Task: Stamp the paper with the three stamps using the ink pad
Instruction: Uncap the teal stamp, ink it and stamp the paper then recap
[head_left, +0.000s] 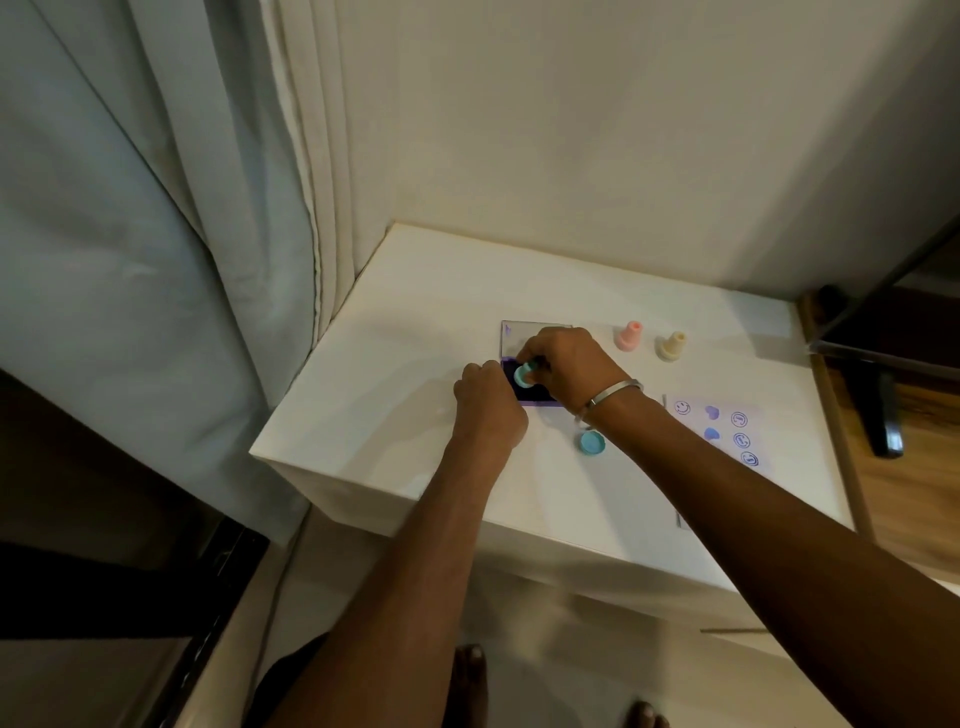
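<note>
On the white table (395, 332), a stamped paper (719, 431) lies at the right, well apart from the dark ink pad (540, 392) with its clear lid (511, 335) open behind. At the pad, the left hand (485, 400) is curled against its left edge, though what it grips is hidden, and the right hand (569, 366) pinches the teal stamp (523, 375), tilted over the ink. Pink stamp (629, 335) and cream stamp (671, 345) stand upright beyond, and a teal cap (592, 442) lies near the right wrist.

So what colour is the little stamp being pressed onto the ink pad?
Teal: the small round plastic stamp, seen in the head view.

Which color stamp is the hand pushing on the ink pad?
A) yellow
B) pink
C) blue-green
C: the right hand pinches the blue-green stamp on the dark ink pad, while the pink stamp and yellow stamp stand untouched on the table.
</note>
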